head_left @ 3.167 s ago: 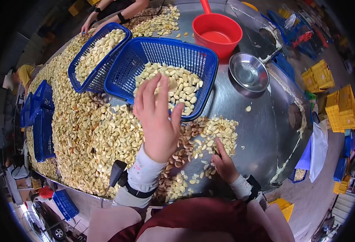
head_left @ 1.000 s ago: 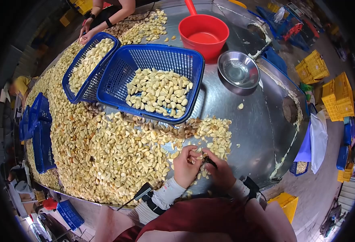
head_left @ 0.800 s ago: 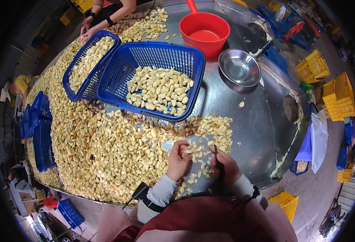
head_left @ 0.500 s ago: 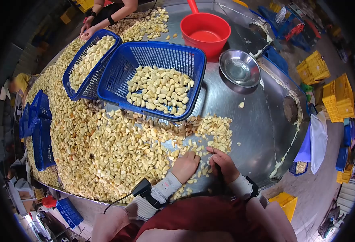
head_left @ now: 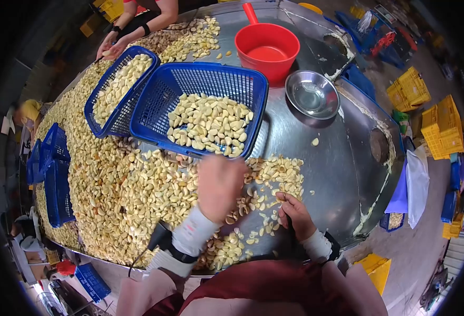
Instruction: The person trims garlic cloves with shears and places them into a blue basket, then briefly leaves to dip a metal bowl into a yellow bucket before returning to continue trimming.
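Left hand (head_left: 218,181) blurred above garlic cloves (head_left: 126,189), beside blue basket (head_left: 205,79). Right hand (head_left: 295,213) curled at desk's (head_left: 337,168) near edge. Both grips unreadable. Probably best: carry cloves low over the rim.

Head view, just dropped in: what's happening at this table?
A person works at a steel table heaped with pale peeled garlic cloves. Their left hand, blurred, is over the heap just short of a large blue plastic basket partly filled with cloves; whether it holds any is unclear. Their right hand rests among scattered cloves near the table's edge. Across the table, another person's hands are at a second blue basket.
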{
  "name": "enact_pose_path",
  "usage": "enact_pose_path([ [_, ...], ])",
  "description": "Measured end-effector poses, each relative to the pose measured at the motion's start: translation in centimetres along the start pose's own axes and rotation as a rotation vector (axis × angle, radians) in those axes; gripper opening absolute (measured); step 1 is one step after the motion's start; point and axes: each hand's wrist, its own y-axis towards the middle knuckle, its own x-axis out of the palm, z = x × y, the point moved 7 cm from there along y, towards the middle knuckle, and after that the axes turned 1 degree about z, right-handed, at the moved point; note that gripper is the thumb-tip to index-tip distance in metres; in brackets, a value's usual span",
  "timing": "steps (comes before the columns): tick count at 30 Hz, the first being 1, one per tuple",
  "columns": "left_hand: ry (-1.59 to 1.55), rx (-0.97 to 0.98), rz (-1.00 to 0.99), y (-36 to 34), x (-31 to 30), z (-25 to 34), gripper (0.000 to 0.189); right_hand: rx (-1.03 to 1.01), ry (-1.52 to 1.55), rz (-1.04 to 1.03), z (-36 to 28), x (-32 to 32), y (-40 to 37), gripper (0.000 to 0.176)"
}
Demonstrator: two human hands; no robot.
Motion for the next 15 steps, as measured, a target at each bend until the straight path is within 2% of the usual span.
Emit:
enact_pose_path([
  [2, -0.077, 0.043, -0.331, -4.4, 5.7, 2.8, 0.009, -0.01, -0.064, 0.015, 0.2, -0.3, -0.1, 0.043],
  [3, -0.127, -0.001, -0.42, -6.3, 7.8, 2.3, 0.008, -0.161, -0.372, 0.039, -0.1, -0.1, -0.4, 0.045],
  [4, -0.132, 0.001, -0.422, -7.4, 9.2, 1.6, 0.008, -0.314, -0.68, 0.064, -0.7, 0.6, -0.6, 0.047],
  [6, -0.104, -0.126, -0.524, -9.5, 11.3, -0.5, 0.01, -0.328, -0.786, 0.114, 0.1, 1.3, -0.1, 0.045],
  [8, -0.106, -0.116, -0.49, -9.5, 11.1, -0.9, 0.01, -0.458, -1.063, 0.17, 0.5, 2.5, 1.3, 0.035],
  [9, -0.184, -0.261, -0.48, -9.5, 10.4, -1.6, 0.008, -0.331, -1.083, 0.186, 0.9, 2.7, 2.1, 0.031],
  [10, -0.262, -0.403, -0.466, -9.5, 9.8, -2.3, 0.005, -0.34, -1.08, 0.181, 1.1, 3.1, 2.6, 0.031],
  [11, -0.473, -0.581, -0.499, -10.3, 9.8, -3.3, 0.004, -0.31, -1.172, 0.222, 1.4, 3.1, 3.1, 0.03],
  [12, -0.468, -0.583, -0.498, -11.0, 9.5, -3.7, 0.004, -0.276, -1.264, 0.262, 1.8, 3.1, 3.4, 0.03],
  [13, -1.05, -1.01, -0.427, -13.6, 10.4, -4.7, 0.006, -0.276, -1.264, 0.254, 2.0, 2.9, 3.5, 0.03],
  [14, -1.642, -1.42, -0.293, -15.6, 11.0, -4.2, 0.009, -0.367, -1.264, 0.241, 1.4, 2.9, 3.1, 0.028],
  [15, -1.827, -1.472, -0.246, -16.3, 10.5, -3.9, 0.017, -0.459, -1.263, 0.227, 0.9, 3.3, 2.8, 0.026],
])
